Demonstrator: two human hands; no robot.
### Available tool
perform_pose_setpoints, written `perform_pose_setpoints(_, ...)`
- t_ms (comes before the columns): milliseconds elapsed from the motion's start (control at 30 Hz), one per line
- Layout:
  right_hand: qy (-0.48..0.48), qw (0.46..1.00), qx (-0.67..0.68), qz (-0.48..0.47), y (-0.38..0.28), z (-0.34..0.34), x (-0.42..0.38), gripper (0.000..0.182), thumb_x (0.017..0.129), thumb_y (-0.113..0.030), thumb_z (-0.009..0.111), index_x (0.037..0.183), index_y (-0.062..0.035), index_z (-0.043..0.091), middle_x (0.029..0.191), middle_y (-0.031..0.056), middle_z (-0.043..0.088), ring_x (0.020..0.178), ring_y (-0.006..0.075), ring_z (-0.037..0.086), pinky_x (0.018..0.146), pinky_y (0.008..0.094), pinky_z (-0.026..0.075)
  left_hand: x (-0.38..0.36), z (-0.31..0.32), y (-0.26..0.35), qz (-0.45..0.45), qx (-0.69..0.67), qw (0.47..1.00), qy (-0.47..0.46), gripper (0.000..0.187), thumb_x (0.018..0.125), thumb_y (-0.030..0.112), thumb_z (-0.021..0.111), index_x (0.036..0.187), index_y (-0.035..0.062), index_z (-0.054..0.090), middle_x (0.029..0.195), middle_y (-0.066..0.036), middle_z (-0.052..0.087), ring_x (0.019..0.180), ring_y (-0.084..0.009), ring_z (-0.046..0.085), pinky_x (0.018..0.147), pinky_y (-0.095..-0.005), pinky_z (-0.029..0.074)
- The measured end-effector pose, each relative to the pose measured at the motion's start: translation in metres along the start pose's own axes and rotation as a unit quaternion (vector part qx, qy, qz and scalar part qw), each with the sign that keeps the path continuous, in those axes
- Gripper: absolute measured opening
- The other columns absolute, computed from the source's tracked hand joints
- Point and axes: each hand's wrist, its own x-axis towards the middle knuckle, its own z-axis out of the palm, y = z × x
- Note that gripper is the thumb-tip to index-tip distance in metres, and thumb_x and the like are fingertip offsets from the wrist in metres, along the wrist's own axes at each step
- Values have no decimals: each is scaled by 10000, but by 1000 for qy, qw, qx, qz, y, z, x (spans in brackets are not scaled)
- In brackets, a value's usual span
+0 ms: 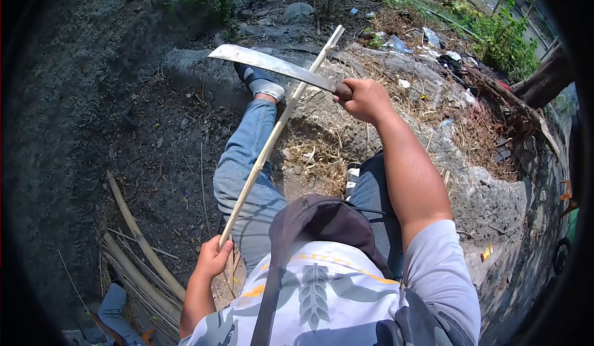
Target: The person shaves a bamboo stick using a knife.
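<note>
My left hand [215, 257] is closed around the lower end of a long, pale wooden stick [272, 137], which slants up and away past my bent leg. In my right hand [366, 101] is the handle of a machete [266, 61], its broad, worn blade pointing left. The blade crosses the stick near its far end and overlaps it in this view. Below the blade, my shoe [246, 74] rests by a rock ledge. A dark bag [322, 219] hangs at my front, over my lap.
Curved poles [145, 247] and thin strips lie on the dirt at lower left, near another person's jeans-clad leg [116, 312]. Rough rock [482, 207] rises on the right. Litter [399, 44], dry grass, a tree trunk [547, 77] and a green bush [510, 49] are at upper right.
</note>
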Motion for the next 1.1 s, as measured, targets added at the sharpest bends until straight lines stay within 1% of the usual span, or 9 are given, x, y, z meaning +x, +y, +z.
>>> perform_pose_setpoints(67,25,994,-77,-73,-11,-10,0,174,793,-235,750,871,-109,660,832,135,722,817,389,701,725,505,560,-4,-3,-2,-4,-17,1000,-7,352,978,344,752,976,-1,682,755,4,634,705,-80,536,633,-298,476)
perform_pose_setpoints(200,52,982,-86,-163,-8,-7,-1,148,746,-205,747,834,-139,648,780,105,699,794,375,699,732,500,561,-16,-12,6,-5,-29,999,-21,349,949,323,790,1029,-2,691,759,36,602,702,-69,518,628,-280,469)
perform_pose_setpoints(233,27,984,-112,-135,2,-9,1,162,757,-231,746,869,-140,674,819,120,718,833,373,708,761,509,561,-22,-16,4,-21,-42,998,-31,349,930,314,811,1029,2,690,755,40,593,700,-64,512,623,-274,464)
perform_pose_setpoints(300,31,992,-95,82,17,-12,7,194,766,-223,728,952,-167,737,944,120,760,929,344,732,840,481,575,-32,-25,6,-48,-67,995,-55,357,890,295,853,1027,9,690,745,48,576,695,-53,502,613,-260,455)
perform_pose_setpoints(367,5,983,-55,173,28,-20,5,234,786,-242,714,1009,-183,757,1003,133,764,979,351,728,863,486,572,-33,-28,20,-35,-52,996,-62,355,838,264,896,987,26,680,743,67,553,691,-35,487,600,-246,441)
perform_pose_setpoints(500,-18,973,-72,217,15,-32,1,267,818,-275,693,1063,-207,774,1049,145,766,1025,358,723,886,487,568,-25,-18,17,-64,-43,995,-65,300,874,255,862,947,37,671,740,78,559,691,-30,485,613,-247,443)
perform_pose_setpoints(700,85,982,-116,126,16,-21,3,166,844,-294,691,939,-162,724,904,158,753,867,390,726,776,515,567,-20,-12,-30,-69,-81,993,-51,274,927,267,810,958,24,686,764,61,599,709,-51,520,631,-265,463)
perform_pose_setpoints(1000,195,972,-130,-8,7,-19,3,76,804,-200,670,849,-140,659,805,108,734,767,340,712,769,471,535,-17,7,-60,-61,18,998,7,496,809,405,882,1040,5,702,865,-60,657,801,-159,626,762,-330,537)
perform_pose_setpoints(1100,192,972,-124,-51,9,-17,4,82,794,-197,679,853,-144,656,801,95,731,772,324,714,778,466,528,-12,-1,-57,56,176,983,-1,565,793,425,874,1115,-9,711,1013,-139,677,946,-241,665,873,-379,545)
